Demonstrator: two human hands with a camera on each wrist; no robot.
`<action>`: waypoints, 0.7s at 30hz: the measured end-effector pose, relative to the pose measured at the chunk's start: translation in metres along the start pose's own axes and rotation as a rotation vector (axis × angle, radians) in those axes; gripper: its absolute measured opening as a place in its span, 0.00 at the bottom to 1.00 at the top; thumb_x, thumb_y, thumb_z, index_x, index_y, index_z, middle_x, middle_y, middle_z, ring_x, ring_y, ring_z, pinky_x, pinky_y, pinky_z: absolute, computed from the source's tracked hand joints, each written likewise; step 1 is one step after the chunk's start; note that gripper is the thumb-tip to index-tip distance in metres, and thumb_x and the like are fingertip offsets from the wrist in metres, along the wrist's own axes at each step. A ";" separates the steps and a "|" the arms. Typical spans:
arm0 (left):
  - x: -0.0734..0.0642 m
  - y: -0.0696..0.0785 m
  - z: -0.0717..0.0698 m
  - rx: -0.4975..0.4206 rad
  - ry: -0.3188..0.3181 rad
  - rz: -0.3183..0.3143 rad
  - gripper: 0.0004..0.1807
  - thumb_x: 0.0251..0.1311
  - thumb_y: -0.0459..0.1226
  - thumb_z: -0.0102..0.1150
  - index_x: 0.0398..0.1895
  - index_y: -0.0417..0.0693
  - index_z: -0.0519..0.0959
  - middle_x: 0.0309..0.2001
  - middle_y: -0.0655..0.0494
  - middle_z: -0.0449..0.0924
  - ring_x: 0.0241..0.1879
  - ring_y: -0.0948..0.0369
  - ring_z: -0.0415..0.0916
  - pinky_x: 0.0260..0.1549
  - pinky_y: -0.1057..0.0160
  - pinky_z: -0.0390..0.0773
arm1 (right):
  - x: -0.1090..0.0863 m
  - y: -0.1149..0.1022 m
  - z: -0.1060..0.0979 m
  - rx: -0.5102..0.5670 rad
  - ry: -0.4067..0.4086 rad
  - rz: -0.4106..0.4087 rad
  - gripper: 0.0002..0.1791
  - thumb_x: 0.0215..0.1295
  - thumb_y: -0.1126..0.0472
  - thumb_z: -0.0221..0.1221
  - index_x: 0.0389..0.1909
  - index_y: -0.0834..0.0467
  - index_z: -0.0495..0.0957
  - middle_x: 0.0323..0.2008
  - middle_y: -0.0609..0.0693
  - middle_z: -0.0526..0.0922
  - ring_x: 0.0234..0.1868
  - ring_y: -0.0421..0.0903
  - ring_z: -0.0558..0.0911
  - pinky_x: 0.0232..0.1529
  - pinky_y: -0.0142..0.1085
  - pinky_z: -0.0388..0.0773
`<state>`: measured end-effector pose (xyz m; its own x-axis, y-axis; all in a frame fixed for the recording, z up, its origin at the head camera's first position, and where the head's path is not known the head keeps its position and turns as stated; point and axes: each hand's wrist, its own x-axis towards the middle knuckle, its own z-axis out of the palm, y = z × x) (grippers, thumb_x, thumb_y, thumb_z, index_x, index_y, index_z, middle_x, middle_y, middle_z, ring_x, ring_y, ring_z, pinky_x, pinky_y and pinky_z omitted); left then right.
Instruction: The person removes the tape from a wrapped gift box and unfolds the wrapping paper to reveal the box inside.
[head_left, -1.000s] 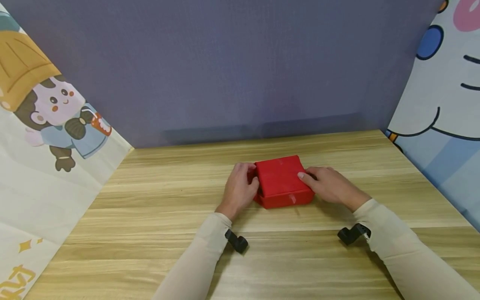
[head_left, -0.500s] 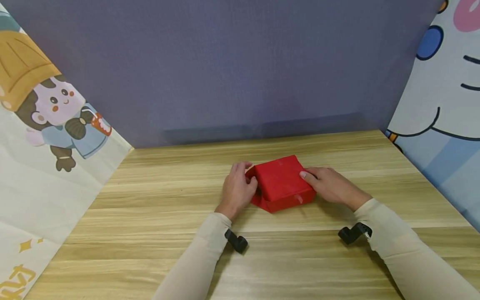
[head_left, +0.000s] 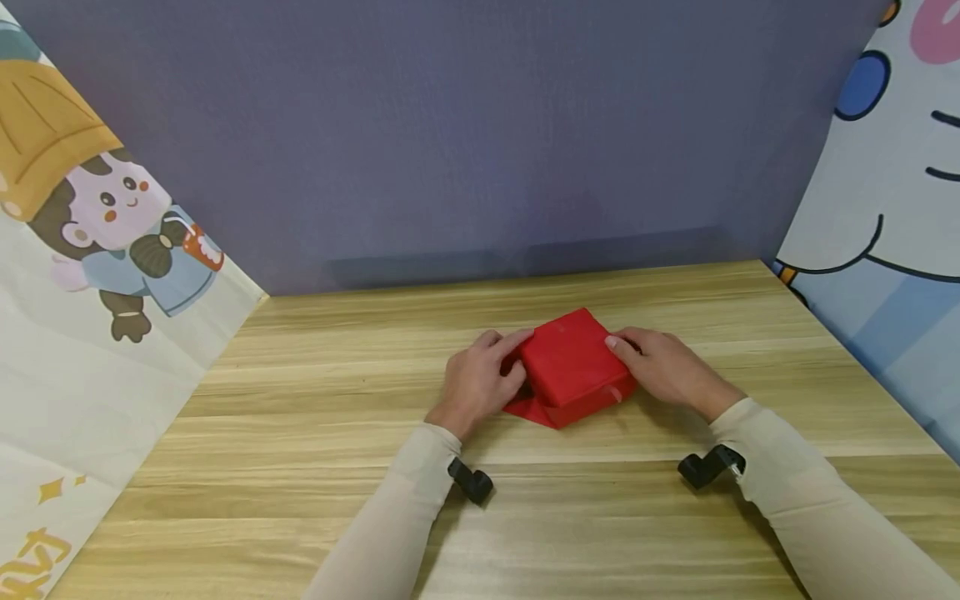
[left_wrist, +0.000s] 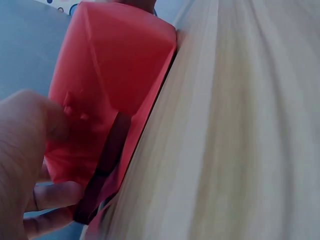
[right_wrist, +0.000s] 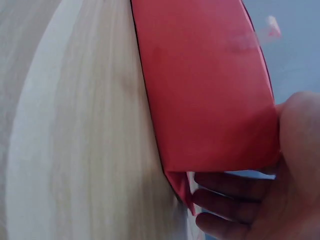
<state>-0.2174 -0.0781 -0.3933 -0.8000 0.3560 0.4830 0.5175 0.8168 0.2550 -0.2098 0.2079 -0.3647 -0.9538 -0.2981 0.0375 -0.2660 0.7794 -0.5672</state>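
A box in red wrapping paper (head_left: 573,358) lies on the wooden table, turned at an angle. At its left end my left hand (head_left: 480,375) reaches with the index finger along the upper edge and the thumb beside the end face. A loose triangular paper flap (head_left: 534,410) spreads low at that end. In the left wrist view, the other fingers (left_wrist: 57,195) touch a dark red folded strip of the paper (left_wrist: 112,145). My right hand (head_left: 667,367) grips the right end, thumb on top; its fingers (right_wrist: 225,202) lie at that end beside a small folded paper corner (right_wrist: 181,187).
The wooden table (head_left: 300,467) runs up to a grey-blue panel (head_left: 480,142) at the back. Printed cartoon sheets hang at the left (head_left: 67,350) and right (head_left: 885,208). Both forearms wear black wrist cameras near the cuffs.
The box has turned counter-clockwise, its left end swinging toward me. The flap at that end has spread outward. My left index finger has moved onto the top edge; my right hand keeps its grip.
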 end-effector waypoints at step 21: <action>0.001 0.005 -0.010 0.046 -0.078 0.043 0.24 0.61 0.55 0.60 0.60 0.64 0.80 0.40 0.63 0.82 0.24 0.67 0.71 0.23 0.65 0.72 | 0.000 0.011 -0.002 0.074 0.253 0.055 0.32 0.78 0.39 0.42 0.52 0.63 0.79 0.46 0.61 0.83 0.45 0.58 0.80 0.47 0.53 0.76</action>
<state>-0.2125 -0.0782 -0.3826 -0.7991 0.4242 0.4259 0.5392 0.8191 0.1958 -0.2133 0.2176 -0.3688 -0.9735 -0.1021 0.2046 -0.2111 0.7456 -0.6321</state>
